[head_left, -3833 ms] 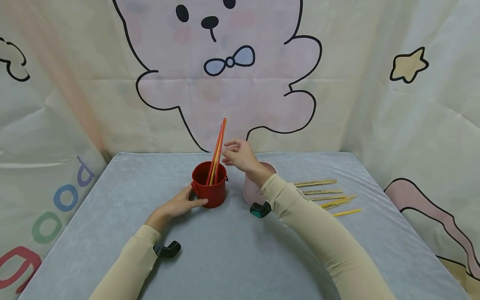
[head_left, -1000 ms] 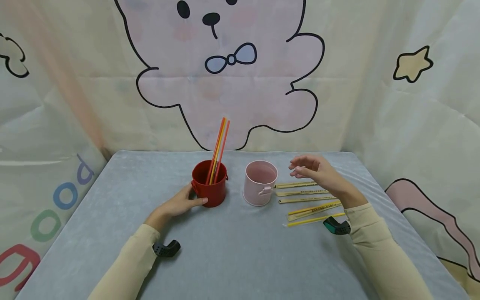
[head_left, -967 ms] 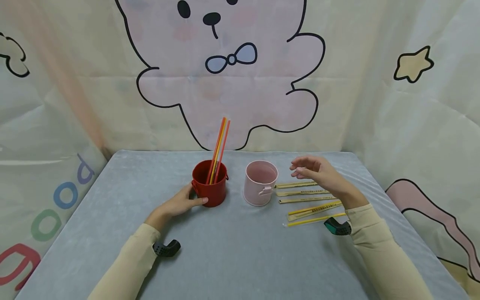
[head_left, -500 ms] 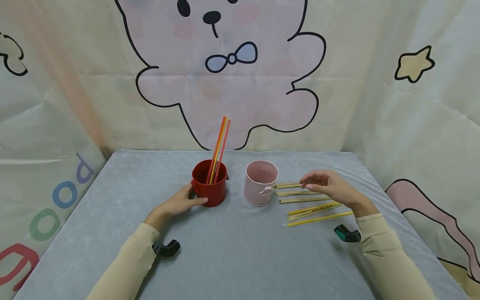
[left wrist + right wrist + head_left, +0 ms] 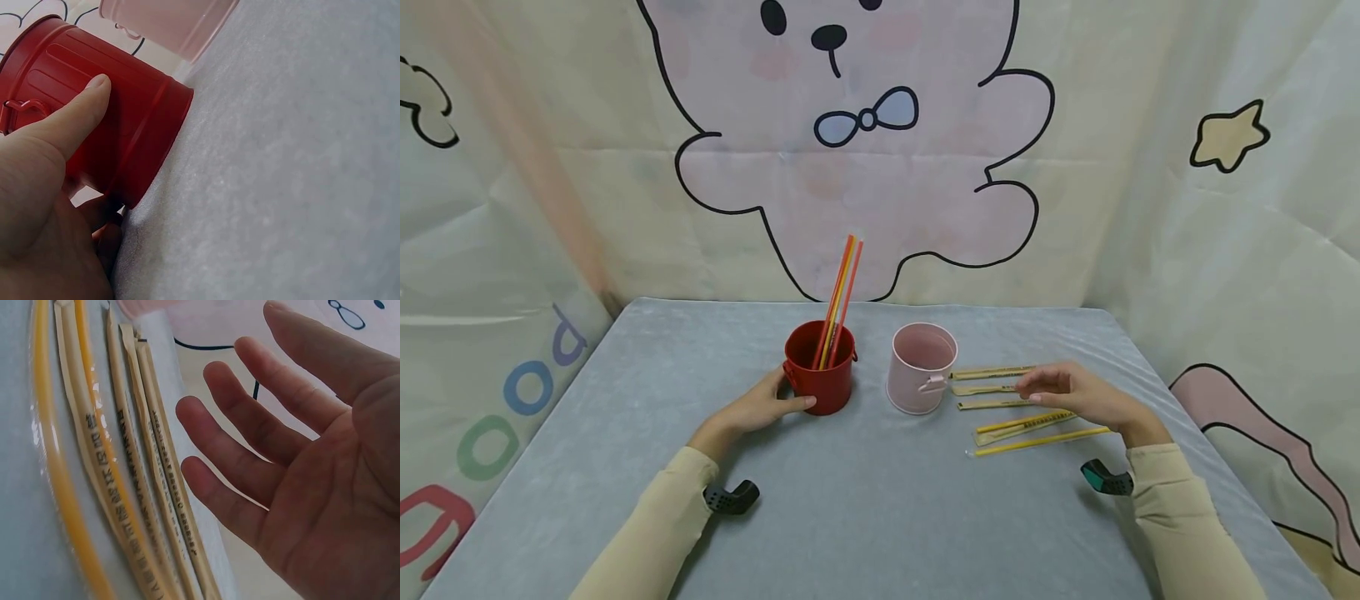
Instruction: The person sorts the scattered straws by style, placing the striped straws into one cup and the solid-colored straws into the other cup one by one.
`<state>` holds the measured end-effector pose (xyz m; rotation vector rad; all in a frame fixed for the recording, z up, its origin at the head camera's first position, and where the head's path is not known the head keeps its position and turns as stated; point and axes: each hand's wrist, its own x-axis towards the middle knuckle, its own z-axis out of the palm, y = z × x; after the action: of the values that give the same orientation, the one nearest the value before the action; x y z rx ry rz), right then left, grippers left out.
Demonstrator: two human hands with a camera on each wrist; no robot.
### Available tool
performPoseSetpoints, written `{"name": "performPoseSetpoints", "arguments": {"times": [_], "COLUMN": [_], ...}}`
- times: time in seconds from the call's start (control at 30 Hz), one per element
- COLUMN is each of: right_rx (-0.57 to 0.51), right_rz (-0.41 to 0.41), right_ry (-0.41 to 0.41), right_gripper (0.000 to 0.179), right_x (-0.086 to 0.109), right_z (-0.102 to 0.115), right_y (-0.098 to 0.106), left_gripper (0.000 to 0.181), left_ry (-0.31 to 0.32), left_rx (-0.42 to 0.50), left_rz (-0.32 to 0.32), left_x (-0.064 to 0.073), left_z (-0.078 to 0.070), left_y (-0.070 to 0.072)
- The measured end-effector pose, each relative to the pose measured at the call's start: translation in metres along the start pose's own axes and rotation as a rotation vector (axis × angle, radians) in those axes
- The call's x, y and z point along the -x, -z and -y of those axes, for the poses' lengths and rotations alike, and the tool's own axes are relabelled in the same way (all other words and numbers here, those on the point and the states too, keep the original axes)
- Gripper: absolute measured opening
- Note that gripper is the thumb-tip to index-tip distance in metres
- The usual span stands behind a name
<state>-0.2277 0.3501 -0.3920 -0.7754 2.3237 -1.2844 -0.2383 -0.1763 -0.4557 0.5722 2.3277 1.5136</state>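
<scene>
L hand: L hand (image 5: pixel 756 411) grasps red bucket (image 5: pixel 823 393) from its left; thumb pressed on near wall, fingers round the far side nr the base, partly hidden.
R hand: R hand (image 5: pixel 1086 397) released, holds nothing; fingers spread w/ a slight bend, over the right part of the straw row, fingertips clear of the straws in R wrist cam.
Red bucket: upright on tbl, base on cloth.
Bucket straws: red-orange + yellow straws (image 5: pixel 838 300) stand in red bucket, leaning right, tops well above rim; exact qty unclear, they overlap.
Pink bucket: pink bucket (image 5: pixel 912 385) upright, right of red one, gap between; lug on near-right side.
Straw row: right of pink bucket, lying abt side by side. Far side: three paper-wrapped straws (image 5: pixel 992 372), printed, left ends nr pink bucket. Next: yellow straw (image 5: pixel 91 369) alongside another paper-wrapped straw (image 5: pixel 76 387). Nearest: clear-wrapped yellow straw (image 5: pixel 1037 442), slightly angled.
Tbl: grey-blue cloth (image 5: pixel 865 517).
Wrists: black device (image 5: pixel 732 497) on L, black/green device (image 5: pixel 1107 479) on R; cream sleeves (image 5: pixel 647 517).
Bkgd: curtain w/ bear print (image 5: pixel 865 183) + bow tie, star print (image 5: pixel 1230 136) at right.
</scene>
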Motion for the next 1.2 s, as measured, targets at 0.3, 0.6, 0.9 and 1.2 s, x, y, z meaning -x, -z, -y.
{"name": "performPoseSetpoints", "arguments": {"times": [0.3,0.6,0.9,1.2], "right_rx": [-0.028,0.009,0.059,0.115], "right_rz": [0.055,0.075,0.063,0.086], "right_ry": [0.065,-0.005,-0.040,0.000], "right_gripper": [0.030,0.029,0.029,0.023], "right_x": [0.003,0.006,0.008,0.006], "right_z": [-0.014,-0.025,-0.029,-0.036], "right_y": [0.008,0.009,0.008,0.003], "left_gripper": [0.081,0.080,0.080,0.082], "left_ry": [-0.014,-0.006,-0.007,0.012], "left_rx": [0.001,0.001,0.024,0.017], "left_rz": [-0.001,0.005,0.001,0.004], "left_x": [0.000,0.001,0.000,0.001], "left_z": [-0.002,-0.003,-0.001,-0.002], "left_y": [0.001,0.002,0.001,0.001]}}
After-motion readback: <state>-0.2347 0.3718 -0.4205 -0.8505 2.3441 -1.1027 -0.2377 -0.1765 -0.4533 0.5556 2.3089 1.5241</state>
